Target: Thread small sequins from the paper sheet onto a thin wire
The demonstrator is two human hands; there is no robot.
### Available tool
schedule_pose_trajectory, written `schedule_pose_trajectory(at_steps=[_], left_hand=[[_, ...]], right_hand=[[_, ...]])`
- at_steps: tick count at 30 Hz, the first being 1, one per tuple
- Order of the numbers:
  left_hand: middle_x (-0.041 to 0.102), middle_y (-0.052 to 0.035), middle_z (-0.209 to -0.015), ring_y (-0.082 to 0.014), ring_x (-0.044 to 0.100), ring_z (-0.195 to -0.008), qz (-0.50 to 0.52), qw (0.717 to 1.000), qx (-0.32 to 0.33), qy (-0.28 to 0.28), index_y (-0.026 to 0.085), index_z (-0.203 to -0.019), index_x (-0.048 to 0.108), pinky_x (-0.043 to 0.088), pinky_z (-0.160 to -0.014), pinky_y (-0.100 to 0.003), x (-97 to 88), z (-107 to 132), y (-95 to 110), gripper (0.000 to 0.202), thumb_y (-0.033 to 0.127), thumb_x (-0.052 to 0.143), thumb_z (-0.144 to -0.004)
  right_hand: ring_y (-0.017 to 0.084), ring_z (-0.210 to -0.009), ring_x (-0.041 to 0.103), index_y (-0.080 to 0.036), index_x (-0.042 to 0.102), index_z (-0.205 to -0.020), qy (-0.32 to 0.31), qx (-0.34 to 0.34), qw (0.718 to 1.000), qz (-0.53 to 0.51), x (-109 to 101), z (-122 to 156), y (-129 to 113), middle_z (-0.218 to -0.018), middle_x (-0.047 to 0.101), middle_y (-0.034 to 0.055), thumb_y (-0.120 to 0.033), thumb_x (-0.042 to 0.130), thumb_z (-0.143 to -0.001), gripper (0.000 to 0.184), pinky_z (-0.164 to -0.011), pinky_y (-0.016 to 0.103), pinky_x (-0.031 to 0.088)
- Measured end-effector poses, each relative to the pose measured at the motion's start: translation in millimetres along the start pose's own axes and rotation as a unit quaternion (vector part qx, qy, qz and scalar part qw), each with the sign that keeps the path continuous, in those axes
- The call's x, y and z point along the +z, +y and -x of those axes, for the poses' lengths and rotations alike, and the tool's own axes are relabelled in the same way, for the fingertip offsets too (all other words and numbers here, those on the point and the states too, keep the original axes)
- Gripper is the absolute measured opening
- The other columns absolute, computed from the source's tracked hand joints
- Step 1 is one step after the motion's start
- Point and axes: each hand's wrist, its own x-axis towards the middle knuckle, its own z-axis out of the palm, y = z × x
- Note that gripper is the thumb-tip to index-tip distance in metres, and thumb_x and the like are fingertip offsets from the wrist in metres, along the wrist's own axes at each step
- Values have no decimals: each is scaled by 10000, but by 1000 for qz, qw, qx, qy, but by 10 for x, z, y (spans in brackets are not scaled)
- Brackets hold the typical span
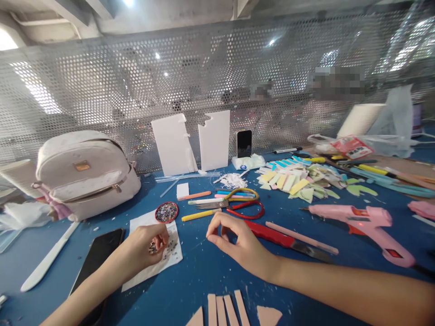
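My left hand (149,244) is curled over a white sheet of paper (139,278) scattered with small dark bits. Its fingers are closed, and whatever they hold, if anything, is hidden. Just beyond it sits a round red-rimmed dish (166,212) full of multicoloured bits. My right hand (238,242) is closed in a pinch, thumb against fingertips; I cannot make out anything in it. Near this hand lie red-and-yellow-handled scissors (244,210), a yellow marker (200,215) and a red-handled knife (272,234). Pink cut strips (231,310) lie at the front edge.
A pink glue gun (367,217) lies at the right. Behind are a pile of coloured paper pieces (295,179), white boards (214,145) and an upright phone (244,143). To the left stand a pale backpack (84,176) and a black phone (98,253).
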Motion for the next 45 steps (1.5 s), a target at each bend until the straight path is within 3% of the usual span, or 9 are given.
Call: schedule_pose_trajectory(at_steps=[8,14,19,22,27,35,45], left_hand=[[647,6,-634,-145,581,-556,75,996,-35,28,183,-693,619,461,-550,-228,18,-10,-19,116,114,527,-699],[613,18,-678,-135,526,-597,142,984,-63,91,199,-715,573,401,-548,-212,119,6,109,81,158,543,-778],[548,39,-688,-125,511,-595,344,920,-78,168,208,-776,540,385,-541,-214,382,57,319,89,203,628,-789],[557,39,-689,-123,516,-606,380,903,-87,182,210,-785,555,390,-551,-214,528,124,462,71,213,619,-816],[593,23,-755,-137,563,-670,338,921,-64,184,221,-790,599,457,-612,-226,591,209,589,52,181,599,-823],[629,4,-799,-153,629,-746,253,949,-4,187,233,-859,598,529,-638,-225,583,282,472,100,136,576,-874],[626,14,-790,-147,629,-733,237,956,-7,171,247,-873,574,540,-631,-222,569,267,480,105,143,566,-887]], right_hand=[[139,-731,521,-194,595,-833,1,3,1000,-12,0,5,-1,-831,578,10,-225,565,-925,101,-586,240,382],[140,-737,518,-191,594,-831,5,-1,1000,-20,4,5,1,-830,576,9,-208,568,-915,89,-586,239,378],[138,-738,521,-187,591,-835,8,-9,1000,-29,6,14,8,-837,575,12,-202,567,-912,82,-594,242,392],[139,-739,521,-186,593,-837,4,-18,999,-32,4,23,-4,-830,574,15,-204,562,-909,81,-597,246,400],[136,-726,502,-183,589,-827,-3,-30,999,-39,-2,28,-19,-822,579,16,-191,551,-896,79,-596,255,399],[125,-743,501,-175,575,-826,-24,-55,996,-67,-21,23,-10,-806,566,6,-136,543,-887,79,-593,252,386],[119,-748,499,-172,570,-834,-29,-61,994,-85,-23,27,-13,-807,559,3,-141,545,-906,82,-599,255,382]])
